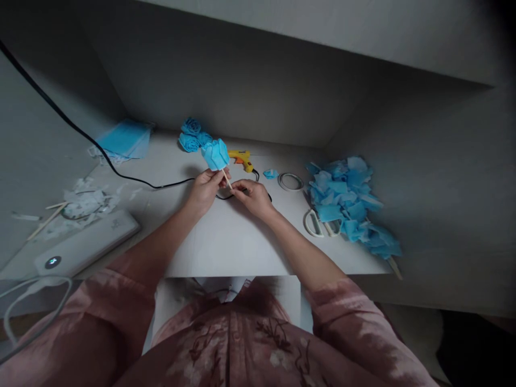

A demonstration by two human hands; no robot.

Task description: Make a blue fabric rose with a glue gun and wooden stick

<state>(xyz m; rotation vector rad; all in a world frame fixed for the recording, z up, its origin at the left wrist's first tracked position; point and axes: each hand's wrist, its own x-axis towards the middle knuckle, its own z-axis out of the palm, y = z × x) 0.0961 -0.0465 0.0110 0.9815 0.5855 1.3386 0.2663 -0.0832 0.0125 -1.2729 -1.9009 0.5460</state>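
Note:
A blue flower point(215, 155) of folded sheet material is held up above the table on a thin wooden stick point(227, 178). Just beneath the petals, the fingers of my left hand point(206, 189) are closed around the base of the bloom and the top of the stick. My right hand point(253, 198) pinches the stick's lower end between thumb and fingers. Behind the flower lies a yellow glue gun point(242, 159) with an orange trigger. Several finished blue flowers point(190, 134) are grouped at the back, partly covered by the held one.
At right, blue fabric pieces point(342, 193) lie heaped beside scissors point(316, 223), a ring-shaped roll point(291, 181) and a small blue scrap point(270, 173). Leftward are blue face masks point(124, 140), white scraps point(86, 204) with sticks, and a white power bank point(88, 242). A black cord point(80, 134) crosses the table.

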